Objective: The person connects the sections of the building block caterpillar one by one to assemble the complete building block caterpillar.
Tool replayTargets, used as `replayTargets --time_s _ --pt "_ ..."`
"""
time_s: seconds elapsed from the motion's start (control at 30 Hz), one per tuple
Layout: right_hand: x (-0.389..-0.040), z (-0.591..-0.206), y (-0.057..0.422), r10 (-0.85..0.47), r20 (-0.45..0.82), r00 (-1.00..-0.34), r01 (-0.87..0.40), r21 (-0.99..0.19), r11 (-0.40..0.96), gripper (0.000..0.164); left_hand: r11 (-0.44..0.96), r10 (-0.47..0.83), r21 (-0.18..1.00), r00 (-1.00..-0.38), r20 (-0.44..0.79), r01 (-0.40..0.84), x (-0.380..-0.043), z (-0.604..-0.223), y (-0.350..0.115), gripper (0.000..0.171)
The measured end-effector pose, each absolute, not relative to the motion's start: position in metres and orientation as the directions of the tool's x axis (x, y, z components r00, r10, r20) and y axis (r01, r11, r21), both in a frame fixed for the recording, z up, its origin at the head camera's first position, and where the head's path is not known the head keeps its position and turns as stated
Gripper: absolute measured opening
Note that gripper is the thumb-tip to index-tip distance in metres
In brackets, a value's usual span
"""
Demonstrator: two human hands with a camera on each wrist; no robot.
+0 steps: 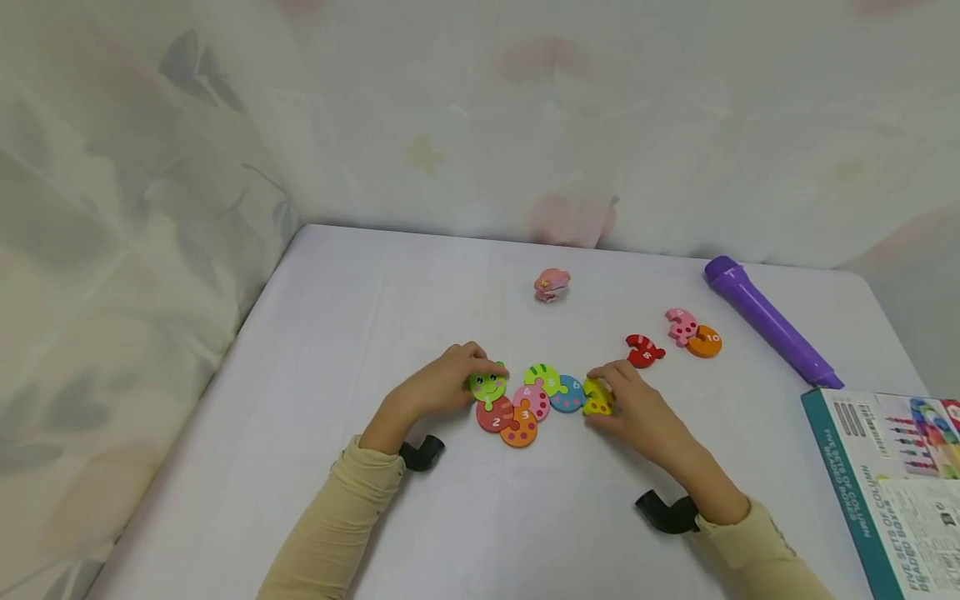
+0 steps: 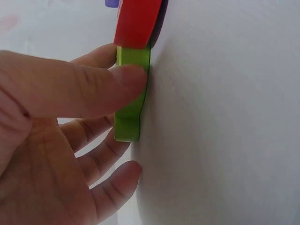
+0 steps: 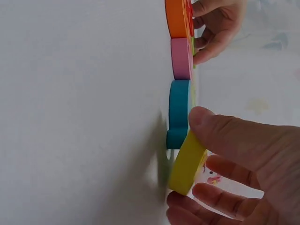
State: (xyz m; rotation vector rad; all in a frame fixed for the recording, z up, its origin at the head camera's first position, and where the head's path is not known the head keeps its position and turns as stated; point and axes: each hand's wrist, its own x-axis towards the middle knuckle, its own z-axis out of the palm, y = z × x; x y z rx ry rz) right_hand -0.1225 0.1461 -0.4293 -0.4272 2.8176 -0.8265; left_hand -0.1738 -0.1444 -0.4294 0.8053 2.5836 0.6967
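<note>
A row of joined puzzle pieces lies on the white table. At its left end my left hand pinches the green face piece, thumb and fingers on its edges in the left wrist view. From there run the red 2 piece, orange 3 piece, pink 4 piece, green 5 piece and blue 6 piece. My right hand pinches a yellow puzzle piece beside the blue one. In the right wrist view the yellow piece is tilted, its upper end against the blue piece.
Right of the row lie a red 8 piece, a pink piece and an orange 10 piece. A purple tube and a printed box are at the right. A small pink object sits farther back.
</note>
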Motion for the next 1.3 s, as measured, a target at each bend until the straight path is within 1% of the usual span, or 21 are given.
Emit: replayTargets --time_s 0.1,0.2,0.33,0.47,0.67,1.07,1.17,1.3 --pt "-0.121 -0.431 0.146 -0.322 -0.063 -0.945 -0.226 -0.585 0.779 0.053 0.718 0.604 0.545 -0.778 -0.176 0.433 -0.174 -0.430 -0.145 0.046" --pt "-0.119 -0.433 0.144 -0.316 -0.053 -0.947 -0.230 -0.573 0.787 0.054 0.717 0.605 0.546 -0.776 -0.180 0.433 -0.175 -0.430 -0.145 0.046" --pt "-0.117 -0.433 0.141 -0.282 -0.053 -0.958 -0.220 -0.493 0.842 0.056 0.715 0.606 0.551 -0.774 -0.181 0.431 -0.175 -0.430 -0.145 0.046" --pt "-0.115 -0.431 0.139 -0.230 -0.073 -0.970 -0.179 -0.423 0.888 0.061 0.714 0.608 0.552 -0.774 -0.180 0.432 -0.175 -0.430 -0.145 0.046" --pt "-0.111 -0.428 0.133 -0.171 -0.062 -0.983 -0.140 -0.343 0.929 0.062 0.714 0.607 0.547 -0.776 -0.173 0.437 -0.175 -0.431 -0.145 0.046" --pt "-0.111 -0.427 0.125 -0.206 -0.038 -0.978 -0.190 -0.250 0.949 0.062 0.716 0.607 0.541 -0.776 -0.171 0.441 -0.176 -0.433 -0.146 0.046" --pt "-0.111 -0.427 0.125 -0.204 -0.050 -0.978 -0.185 -0.254 0.949 0.062 0.716 0.608 0.539 -0.775 -0.172 0.443 -0.176 -0.434 -0.146 0.046" --pt "-0.111 -0.429 0.128 -0.201 -0.084 -0.976 -0.168 -0.295 0.941 0.063 0.716 0.609 0.541 -0.774 -0.175 0.441 -0.176 -0.434 -0.146 0.046"
